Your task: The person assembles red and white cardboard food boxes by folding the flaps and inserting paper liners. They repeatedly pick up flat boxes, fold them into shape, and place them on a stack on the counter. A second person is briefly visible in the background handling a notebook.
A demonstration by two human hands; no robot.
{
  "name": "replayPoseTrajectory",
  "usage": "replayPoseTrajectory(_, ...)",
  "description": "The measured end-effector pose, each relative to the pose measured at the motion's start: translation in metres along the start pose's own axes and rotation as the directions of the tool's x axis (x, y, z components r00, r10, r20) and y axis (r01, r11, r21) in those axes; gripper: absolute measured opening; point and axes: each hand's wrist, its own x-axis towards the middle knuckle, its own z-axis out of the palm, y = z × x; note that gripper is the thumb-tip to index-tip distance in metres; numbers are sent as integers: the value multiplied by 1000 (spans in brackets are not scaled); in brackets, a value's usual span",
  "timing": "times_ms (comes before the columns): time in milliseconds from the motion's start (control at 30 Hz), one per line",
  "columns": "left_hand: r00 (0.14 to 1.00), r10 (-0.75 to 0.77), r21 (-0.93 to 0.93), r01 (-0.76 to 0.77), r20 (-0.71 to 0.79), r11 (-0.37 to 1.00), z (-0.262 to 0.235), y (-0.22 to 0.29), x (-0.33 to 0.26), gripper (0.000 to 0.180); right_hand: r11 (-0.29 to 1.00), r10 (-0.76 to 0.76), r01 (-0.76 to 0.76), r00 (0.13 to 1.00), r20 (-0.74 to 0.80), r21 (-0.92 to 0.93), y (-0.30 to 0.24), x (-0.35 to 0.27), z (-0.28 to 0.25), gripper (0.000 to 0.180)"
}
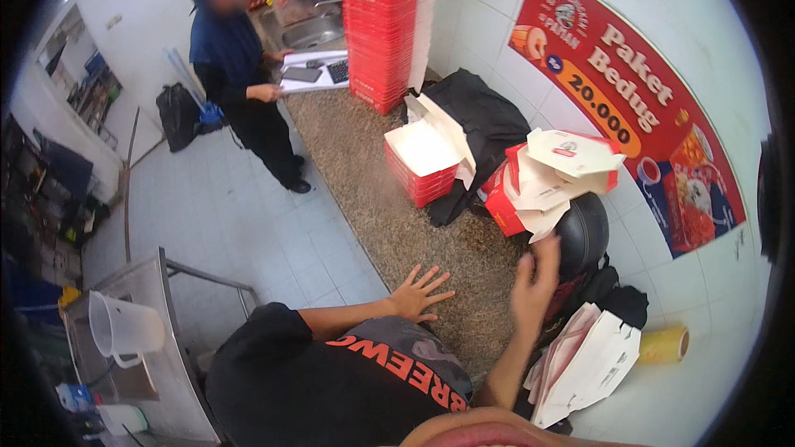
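My left hand [421,293] lies flat on the speckled stone counter [352,174], its fingers spread and nothing in it. Farther right, my right hand [537,280] is raised with fingers stretched upward and the thumb apart. Its fingertips are by the lower flap of an unfolded red and white food box [507,203]; whether they touch it I cannot tell. White lids and flaps lie loosely over that box. A shiny black rounded thing like a helmet [586,236] sits just beside this hand. A short stack of open red boxes with white insides [421,178] stands beyond, left of the loose one.
Black cloth [480,108] lies behind the boxes. A tall stack of red boxes [381,29] rises farther back. Another person [228,50] holds a white tray [310,83] by the counter. Flat cardboard pieces [588,360] and a yellow roll [665,345] lie near right; a plastic jug [124,327] stands left.
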Motion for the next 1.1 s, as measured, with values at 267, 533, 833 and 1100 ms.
replayPoseTrajectory(267, 1000, 3, -33, -2, 20, 999, -4, 5, -6, 87, 870, 337, -493, 545, 768, -33, -35, -144, 12, 39)
replayPoseTrajectory(533, 931, 144, -248, -60, 336, 967, -28, -24, 17, 85, 866, 464, -478, 656, 596, -147, -72, -119, 48, 41)
replayPoseTrajectory(833, 996, 7, -754, -73, -90, 653, -93, -136, -25, 20, 814, 374, -580, 493, 785, -24, -86, -111, 135, 39)
replayPoseTrajectory(1100, 948, -314, -646, 210, -48, 734, -140, -343, -112, 18, 860, 491, -383, 443, 750, -337, -62, -16, 270, 40)
